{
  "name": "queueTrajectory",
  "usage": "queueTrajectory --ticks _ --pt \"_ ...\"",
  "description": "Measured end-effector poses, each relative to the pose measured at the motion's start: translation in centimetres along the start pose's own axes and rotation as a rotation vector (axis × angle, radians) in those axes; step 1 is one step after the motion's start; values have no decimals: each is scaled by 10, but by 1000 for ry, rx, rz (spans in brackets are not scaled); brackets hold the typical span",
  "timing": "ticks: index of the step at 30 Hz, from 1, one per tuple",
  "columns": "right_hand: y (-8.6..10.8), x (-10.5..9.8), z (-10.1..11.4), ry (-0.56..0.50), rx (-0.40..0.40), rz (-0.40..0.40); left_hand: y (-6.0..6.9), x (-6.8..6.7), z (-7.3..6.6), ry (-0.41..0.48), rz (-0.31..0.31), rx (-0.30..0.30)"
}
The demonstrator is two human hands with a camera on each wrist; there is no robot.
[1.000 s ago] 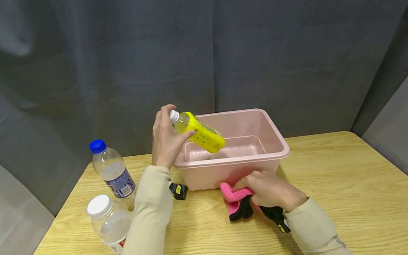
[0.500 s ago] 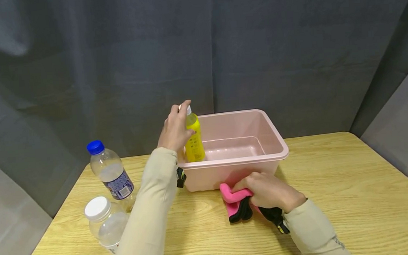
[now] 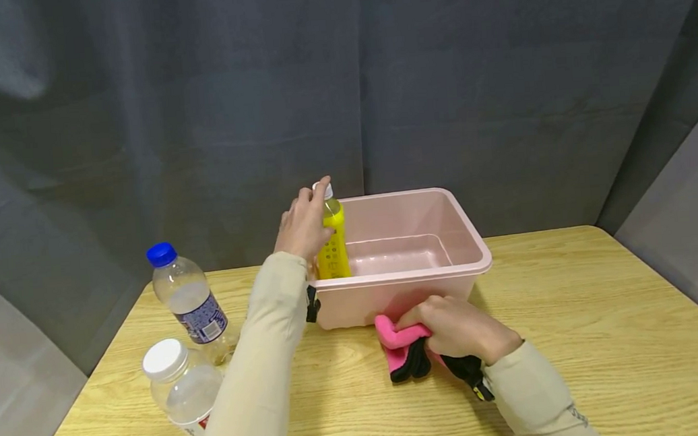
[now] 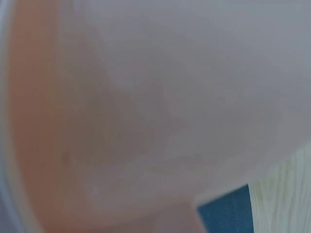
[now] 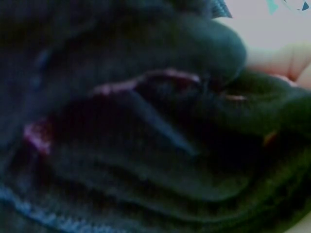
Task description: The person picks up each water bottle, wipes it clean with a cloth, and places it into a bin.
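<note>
Your left hand grips the yellow bottle up high, in the left end of the pink tub. The bottle may slip; hold its middle. Your right hand grips a glove, probably soft, in front of the tub.

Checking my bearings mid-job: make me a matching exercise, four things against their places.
1 Yellow bottle
2 Blue-capped bottle
3 White-lidded jar
4 Pink-and-black fabric item

A Table, left, nearer the wearer
B Right hand, in front of the pink bin
C Table, left, farther back
D Left hand, inside the bin

Pairs: 1-D, 2-C, 3-A, 4-B
</note>
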State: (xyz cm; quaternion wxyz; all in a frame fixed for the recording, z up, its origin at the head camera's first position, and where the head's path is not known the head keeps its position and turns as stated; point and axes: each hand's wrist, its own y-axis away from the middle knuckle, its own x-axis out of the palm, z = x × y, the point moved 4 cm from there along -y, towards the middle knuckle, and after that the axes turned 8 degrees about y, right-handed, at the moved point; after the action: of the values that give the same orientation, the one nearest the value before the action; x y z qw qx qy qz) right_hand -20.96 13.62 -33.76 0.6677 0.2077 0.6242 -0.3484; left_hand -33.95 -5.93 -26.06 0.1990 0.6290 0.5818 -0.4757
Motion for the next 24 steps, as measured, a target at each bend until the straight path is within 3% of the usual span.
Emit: queueTrajectory --ticks 11,15,19,24 --pt "-1 -1 -1 -8 10 9 3 -5 1 -41 38 -46" --pt "-1 -1 -1 -6 17 8 9 -12 -3 -7 1 -54" --pt "-1 -1 -2 -2 9 -6 29 -21 -12 58 -100 -12" --pt "0 -3 -2 6 -14 -27 74 -26 -24 76 -237 125"
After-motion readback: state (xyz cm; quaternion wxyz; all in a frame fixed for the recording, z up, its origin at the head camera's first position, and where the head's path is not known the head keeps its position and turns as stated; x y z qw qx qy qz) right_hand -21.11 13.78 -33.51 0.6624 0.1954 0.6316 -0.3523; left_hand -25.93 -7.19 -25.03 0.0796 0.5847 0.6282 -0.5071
